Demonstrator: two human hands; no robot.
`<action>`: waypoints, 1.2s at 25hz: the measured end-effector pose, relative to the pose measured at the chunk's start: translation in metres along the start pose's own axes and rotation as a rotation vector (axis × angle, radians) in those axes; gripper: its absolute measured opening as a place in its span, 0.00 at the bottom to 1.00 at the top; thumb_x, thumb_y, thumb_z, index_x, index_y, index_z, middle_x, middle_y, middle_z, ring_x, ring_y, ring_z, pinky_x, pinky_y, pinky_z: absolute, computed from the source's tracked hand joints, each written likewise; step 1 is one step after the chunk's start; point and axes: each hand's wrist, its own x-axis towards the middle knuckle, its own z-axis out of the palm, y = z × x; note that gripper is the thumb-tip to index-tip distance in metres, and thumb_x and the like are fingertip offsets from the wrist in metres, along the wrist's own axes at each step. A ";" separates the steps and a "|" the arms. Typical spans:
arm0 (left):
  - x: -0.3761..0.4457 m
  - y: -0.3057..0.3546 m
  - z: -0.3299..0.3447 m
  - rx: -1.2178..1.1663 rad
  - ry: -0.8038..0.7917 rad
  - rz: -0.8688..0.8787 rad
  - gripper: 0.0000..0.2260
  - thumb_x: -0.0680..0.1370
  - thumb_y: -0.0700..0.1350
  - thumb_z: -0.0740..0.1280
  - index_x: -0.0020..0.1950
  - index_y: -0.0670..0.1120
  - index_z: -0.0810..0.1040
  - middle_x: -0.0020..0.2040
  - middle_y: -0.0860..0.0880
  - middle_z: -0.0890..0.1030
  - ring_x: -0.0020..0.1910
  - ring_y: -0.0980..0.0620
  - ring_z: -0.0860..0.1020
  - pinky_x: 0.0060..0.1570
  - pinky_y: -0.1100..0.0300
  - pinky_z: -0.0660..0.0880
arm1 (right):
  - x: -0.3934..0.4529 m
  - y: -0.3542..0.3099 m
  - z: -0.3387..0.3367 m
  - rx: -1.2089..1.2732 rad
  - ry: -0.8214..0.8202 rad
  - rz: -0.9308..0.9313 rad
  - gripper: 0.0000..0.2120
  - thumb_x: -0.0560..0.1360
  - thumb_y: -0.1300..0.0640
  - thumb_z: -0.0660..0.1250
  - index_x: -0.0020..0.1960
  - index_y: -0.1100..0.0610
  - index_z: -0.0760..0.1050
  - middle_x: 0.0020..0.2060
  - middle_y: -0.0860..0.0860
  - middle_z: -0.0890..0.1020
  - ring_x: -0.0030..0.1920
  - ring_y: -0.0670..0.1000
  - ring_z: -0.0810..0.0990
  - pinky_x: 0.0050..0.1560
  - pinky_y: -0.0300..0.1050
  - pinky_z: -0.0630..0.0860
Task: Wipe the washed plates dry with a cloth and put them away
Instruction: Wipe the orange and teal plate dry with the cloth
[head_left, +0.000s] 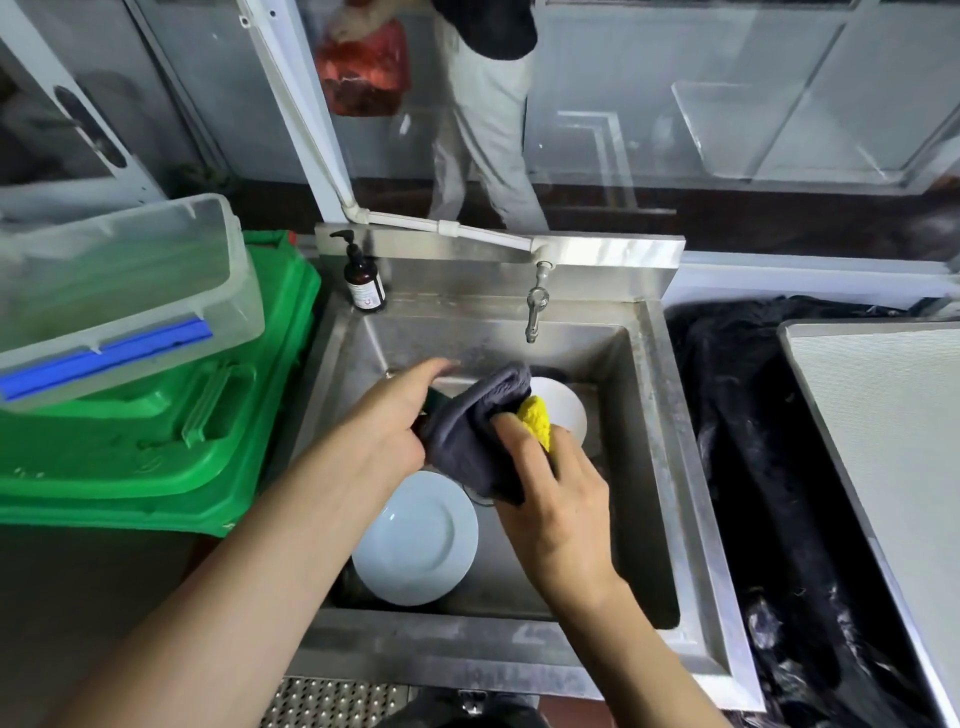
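Observation:
Over the steel sink (660, 415) both hands hold a dark grey cloth (470, 431). My left hand (395, 415) grips its left side, with something dark green partly hidden under the fingers. My right hand (550, 493) pinches the cloth's right side together with a yellow sponge (537, 423). One white plate (415, 540) lies in the basin's near left. A second white plate (563, 408) lies farther back, partly hidden by the cloth and sponge.
A tap (535, 306) hangs over the basin's back, a brown pump bottle (363, 280) stands at the back left corner. Left: green crates (171, 447) under a clear lidded box (119, 296). Right: a black-lined bin (769, 467) and a grey tray (883, 415). A person stands behind the glass.

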 end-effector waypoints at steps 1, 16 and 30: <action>0.002 -0.001 0.000 0.006 -0.018 -0.018 0.15 0.76 0.46 0.71 0.60 0.41 0.79 0.54 0.40 0.82 0.41 0.44 0.82 0.33 0.56 0.80 | -0.002 0.000 -0.001 -0.016 0.016 -0.034 0.33 0.65 0.69 0.77 0.65 0.51 0.71 0.39 0.56 0.76 0.36 0.60 0.76 0.32 0.51 0.75; -0.014 -0.022 -0.028 -0.007 0.110 0.318 0.16 0.69 0.37 0.68 0.56 0.42 0.82 0.48 0.40 0.85 0.45 0.42 0.83 0.47 0.50 0.79 | 0.010 0.007 -0.013 0.756 0.068 0.498 0.21 0.78 0.50 0.62 0.67 0.30 0.67 0.63 0.47 0.69 0.71 0.51 0.68 0.72 0.38 0.63; -0.040 -0.051 -0.027 0.232 -0.206 0.625 0.19 0.63 0.36 0.67 0.49 0.53 0.84 0.39 0.49 0.84 0.38 0.53 0.80 0.37 0.60 0.77 | 0.037 -0.006 0.025 0.718 -0.034 0.366 0.26 0.81 0.62 0.64 0.78 0.51 0.66 0.78 0.51 0.67 0.80 0.49 0.61 0.79 0.51 0.59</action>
